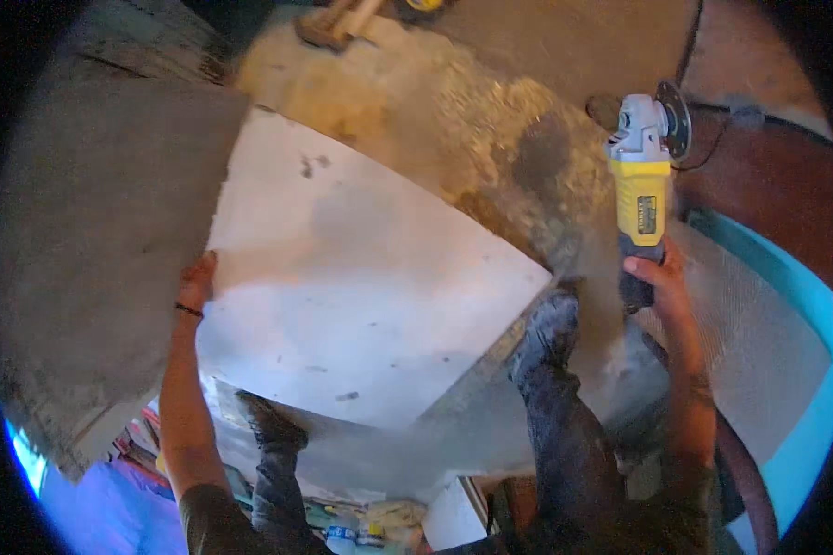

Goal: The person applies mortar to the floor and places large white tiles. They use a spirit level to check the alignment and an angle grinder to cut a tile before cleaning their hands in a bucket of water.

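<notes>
A large white panel (342,277) with a few dark smudges lies in front of me, one corner toward my right foot. My left hand (197,280) grips the panel's left edge, next to a big grey-brown slab. In my right hand (662,273) is a yellow and grey angle grinder (640,194), held by its dark rear end. The grinder points away from me, head up, with its dark disc (677,120) on the right side. It is apart from the panel.
The grey-brown slab (111,240) fills the left side. Beyond the panel, dusty ground (491,111) carries a wooden-handled hammer (329,28). My dark shoe (551,328) stands by the panel's right corner. A turquoise-edged sheet (759,324) lies at right; bottles (342,536) sit low centre.
</notes>
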Available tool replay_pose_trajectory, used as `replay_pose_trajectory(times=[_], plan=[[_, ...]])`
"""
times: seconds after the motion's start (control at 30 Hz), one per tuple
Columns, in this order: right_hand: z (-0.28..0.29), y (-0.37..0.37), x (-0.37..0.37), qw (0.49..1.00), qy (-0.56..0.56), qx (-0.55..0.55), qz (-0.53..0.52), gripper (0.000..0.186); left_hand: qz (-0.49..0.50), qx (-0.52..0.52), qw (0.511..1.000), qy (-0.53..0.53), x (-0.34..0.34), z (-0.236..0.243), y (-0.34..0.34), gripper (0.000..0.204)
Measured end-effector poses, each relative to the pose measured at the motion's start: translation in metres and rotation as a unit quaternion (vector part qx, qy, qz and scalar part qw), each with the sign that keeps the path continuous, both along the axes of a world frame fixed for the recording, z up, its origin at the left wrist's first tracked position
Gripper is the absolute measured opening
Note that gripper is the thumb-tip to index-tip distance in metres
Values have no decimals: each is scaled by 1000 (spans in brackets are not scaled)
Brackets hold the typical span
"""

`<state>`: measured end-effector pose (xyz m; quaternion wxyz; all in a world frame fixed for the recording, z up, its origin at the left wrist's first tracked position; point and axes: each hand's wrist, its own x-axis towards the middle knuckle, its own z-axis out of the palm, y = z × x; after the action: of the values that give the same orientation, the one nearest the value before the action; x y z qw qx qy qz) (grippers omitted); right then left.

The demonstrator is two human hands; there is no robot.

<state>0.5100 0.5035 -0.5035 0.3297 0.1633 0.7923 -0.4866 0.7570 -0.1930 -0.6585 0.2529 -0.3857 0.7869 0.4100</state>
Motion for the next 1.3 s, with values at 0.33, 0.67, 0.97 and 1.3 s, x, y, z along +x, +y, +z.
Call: replay_pose_trajectory(times=[0.33, 0.67, 0.97, 1.3], plan=[[-11, 21, 12, 989, -80, -86, -91, 54, 92, 19, 989, 111, 20, -46, -57, 54], [-51, -15, -61, 934, 235, 135, 233, 50, -20, -123, 980, 154, 0, 141, 83, 61], [-77, -129, -121, 826, 292, 214, 432, 40, 193, -173, 965, -28, 214, 345, 91, 76], [-61, -138, -91, 807, 373, 302, 345, 76, 246, -301, 887, -249, 439, 499, 163, 86]])
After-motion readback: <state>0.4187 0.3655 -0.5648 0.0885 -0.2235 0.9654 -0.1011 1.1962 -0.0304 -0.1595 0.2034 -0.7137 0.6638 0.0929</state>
